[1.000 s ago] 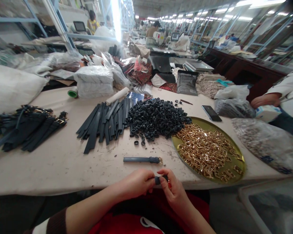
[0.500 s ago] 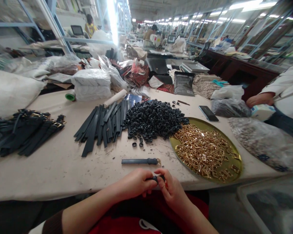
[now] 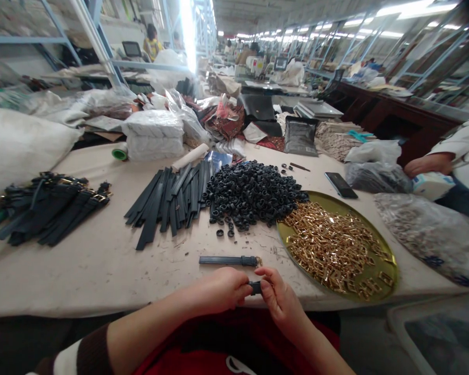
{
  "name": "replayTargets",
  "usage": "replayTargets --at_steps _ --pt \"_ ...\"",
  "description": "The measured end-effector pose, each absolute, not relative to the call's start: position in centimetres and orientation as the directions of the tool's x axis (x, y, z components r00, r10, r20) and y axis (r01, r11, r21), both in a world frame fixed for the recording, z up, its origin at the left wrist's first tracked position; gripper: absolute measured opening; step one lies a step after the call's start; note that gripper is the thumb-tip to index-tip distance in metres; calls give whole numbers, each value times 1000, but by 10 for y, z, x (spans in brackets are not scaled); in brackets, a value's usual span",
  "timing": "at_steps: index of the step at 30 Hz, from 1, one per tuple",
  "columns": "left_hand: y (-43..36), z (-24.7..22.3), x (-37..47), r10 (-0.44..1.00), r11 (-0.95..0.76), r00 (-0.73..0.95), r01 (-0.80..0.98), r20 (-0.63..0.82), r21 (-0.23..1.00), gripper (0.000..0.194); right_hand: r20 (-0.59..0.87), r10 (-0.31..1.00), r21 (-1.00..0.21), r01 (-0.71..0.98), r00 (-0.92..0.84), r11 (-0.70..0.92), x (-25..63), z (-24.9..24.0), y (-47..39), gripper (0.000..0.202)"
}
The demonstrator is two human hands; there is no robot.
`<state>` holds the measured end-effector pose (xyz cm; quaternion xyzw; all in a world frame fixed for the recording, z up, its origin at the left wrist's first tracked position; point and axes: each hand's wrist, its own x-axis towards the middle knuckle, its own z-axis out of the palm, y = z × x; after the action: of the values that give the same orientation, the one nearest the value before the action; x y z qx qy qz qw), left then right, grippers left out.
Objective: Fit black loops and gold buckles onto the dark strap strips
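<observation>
Near the table's front edge, my left hand (image 3: 222, 290) and my right hand (image 3: 279, 297) pinch the two ends of a short dark strap (image 3: 255, 287). Most of that strap is hidden by the fingers. Just beyond them lies a dark strap with a gold buckle (image 3: 229, 261). Farther back is a heap of small black loops (image 3: 254, 192), with dark flat strips (image 3: 168, 198) to its left. Gold buckles (image 3: 332, 247) fill much of a round gold tray (image 3: 389, 260) at the right.
Finished-looking buckled straps (image 3: 58, 208) are piled at the left. A phone (image 3: 341, 185), a plastic bag of small pieces (image 3: 426, 229) and a person's hand (image 3: 430, 163) are on the right. Wrapped white packs (image 3: 154, 135) and other bags line the back.
The view has shifted slightly, so the table items appear a little farther right. My fingers have moved a little apart, and more of the dark strap shows between them.
</observation>
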<state>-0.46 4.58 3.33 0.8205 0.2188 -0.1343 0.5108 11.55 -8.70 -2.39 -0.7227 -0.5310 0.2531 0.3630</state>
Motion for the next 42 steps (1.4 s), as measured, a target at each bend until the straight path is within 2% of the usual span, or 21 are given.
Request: replayTargets --at_steps 4,7,12,18,21,24,26,28,30,33,35,37,40,42 --pt "50 28 -7 204 -513 906 421 -370 747 25 32 960 -764 626 277 -155 113 -21 -83 23" --pt "58 33 -15 161 -528 921 384 -355 757 25 48 973 -729 674 225 -120 115 -14 -77 22" --pt "63 35 -21 116 -459 909 406 -400 791 33 4 975 -794 593 220 -131 115 -5 -74 23" --pt "59 33 -20 150 -496 915 396 -373 772 26 -72 974 -835 521 216 -177 113 -8 -77 25" --pt "55 37 -21 156 -445 897 437 -413 782 28 -122 963 -860 459 242 -224 112 -13 -79 27" --pt "49 36 -23 130 -407 881 466 -455 785 32 -120 975 -865 462 188 -196 106 -20 -84 26" --pt "47 31 -23 102 -439 882 454 -460 775 36 -127 977 -870 453 171 -193 101 -23 -85 27" --pt "50 25 -21 147 -541 908 406 -393 737 37 -141 964 -869 439 226 -230 101 -23 -81 30" --pt "59 18 -14 276 -657 926 378 -259 652 30 -127 930 -834 471 344 -288 106 -21 -69 31" --pt "75 3 0 464 -756 883 435 -68 488 23 28 881 -681 655 472 -329 122 -19 -41 29" --pt "81 -9 7 501 -790 866 459 -4 406 19 147 883 -584 760 445 -286 129 -25 -25 29" --pt "84 -18 8 497 -811 868 459 15 362 20 218 906 -535 821 362 -199 130 -36 -18 28" --pt "93 -22 -4 500 -831 864 459 59 315 22 275 927 -441 890 254 -114 126 -57 -23 28" --pt "110 -15 -14 571 -806 816 534 94 256 21 291 926 -399 910 239 -110 123 -66 -31 29"
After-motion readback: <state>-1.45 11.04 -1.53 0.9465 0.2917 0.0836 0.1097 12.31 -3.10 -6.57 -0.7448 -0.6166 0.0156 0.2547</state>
